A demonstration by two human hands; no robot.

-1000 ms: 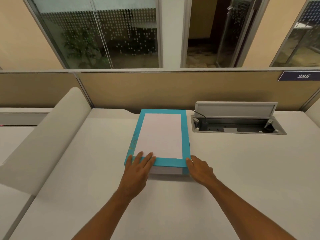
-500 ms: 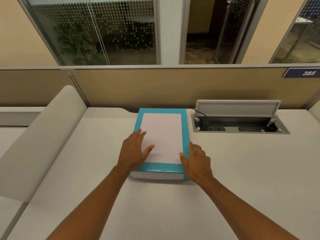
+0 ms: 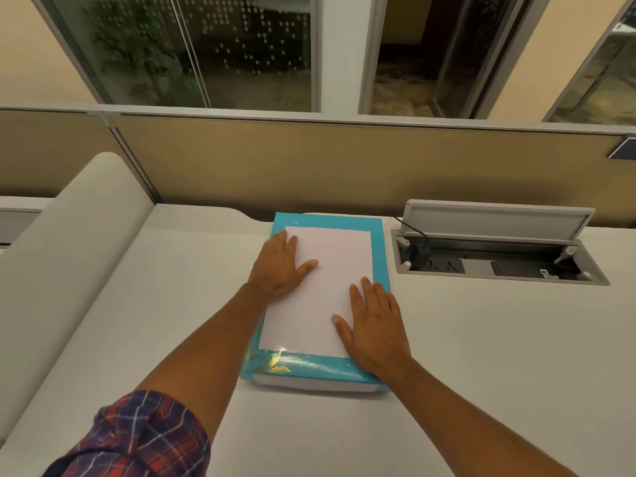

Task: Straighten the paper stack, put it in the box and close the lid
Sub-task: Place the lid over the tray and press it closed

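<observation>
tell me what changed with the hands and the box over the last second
Both hands slid from the lid's near edge up onto its top: the left hand went furthest, to the far left part, and the right hand rests flat near the right edge. Neither has a grip on anything; both palms lie open. The box looks unmoved on the desk, lid on, and the cable hatch stayed open.

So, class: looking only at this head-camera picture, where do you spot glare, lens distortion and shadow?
Head view: glare streaks the glossy teal lid along its near edge; the wide lens bows the partition and window frames; soft shadow sits under the box's front edge; both the left hand and right hand look sharp, evenly lit.
</observation>
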